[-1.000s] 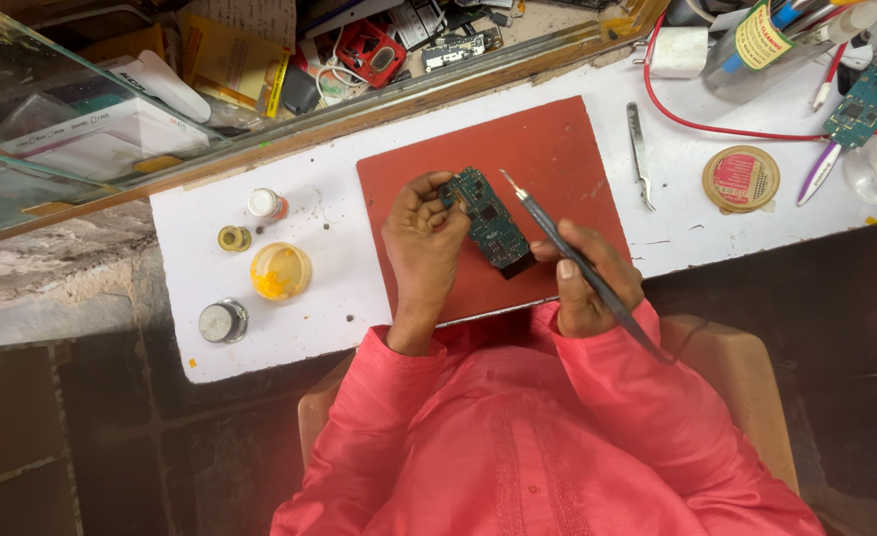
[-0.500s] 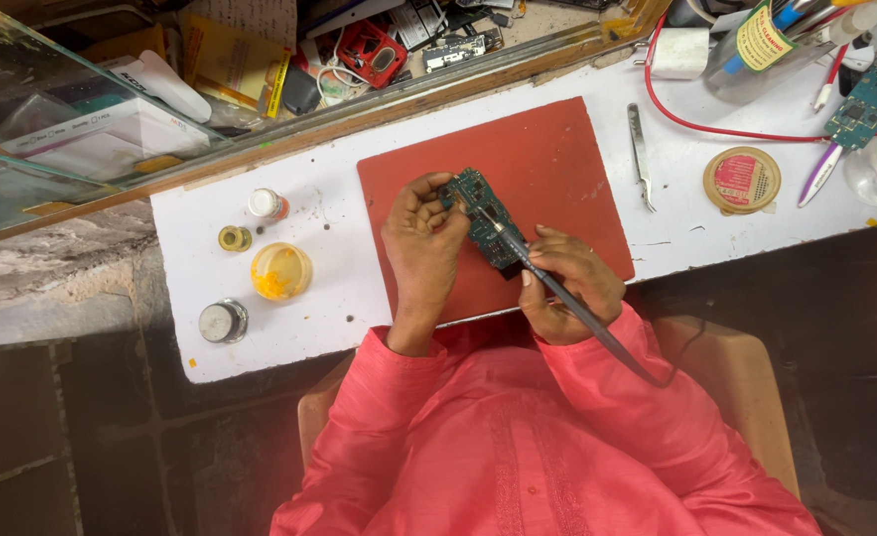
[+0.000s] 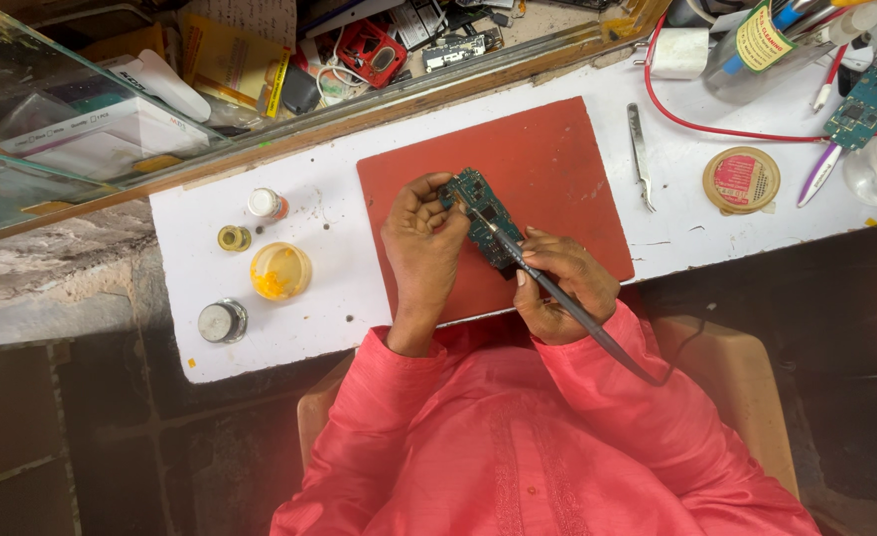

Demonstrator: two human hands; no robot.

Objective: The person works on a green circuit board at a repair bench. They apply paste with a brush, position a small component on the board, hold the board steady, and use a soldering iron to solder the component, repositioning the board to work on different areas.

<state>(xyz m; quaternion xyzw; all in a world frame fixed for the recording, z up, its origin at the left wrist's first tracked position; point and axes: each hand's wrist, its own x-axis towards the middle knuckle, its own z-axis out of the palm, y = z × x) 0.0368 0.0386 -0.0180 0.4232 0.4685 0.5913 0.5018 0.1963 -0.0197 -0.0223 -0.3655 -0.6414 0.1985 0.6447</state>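
From the head camera, the soldering iron [image 3: 567, 303], raised clear a second ago, has come down so its thin dark tip now meets the circuit board [image 3: 486, 218]. The left hand [image 3: 423, 243] fingers clasp that flat green board over the matte red mat [image 3: 557, 159]; the right hand [image 3: 562, 283] grips the iron. A glossy yellow jar [image 3: 279, 271] sits at nine o'clock on the white surface [image 3: 309, 213].

A person in a loose coral-pink shirt [image 3: 547, 447] with long sleeves that end at the wrists, just behind the bare left hand [image 3: 423, 238] and right hand [image 3: 562, 283]
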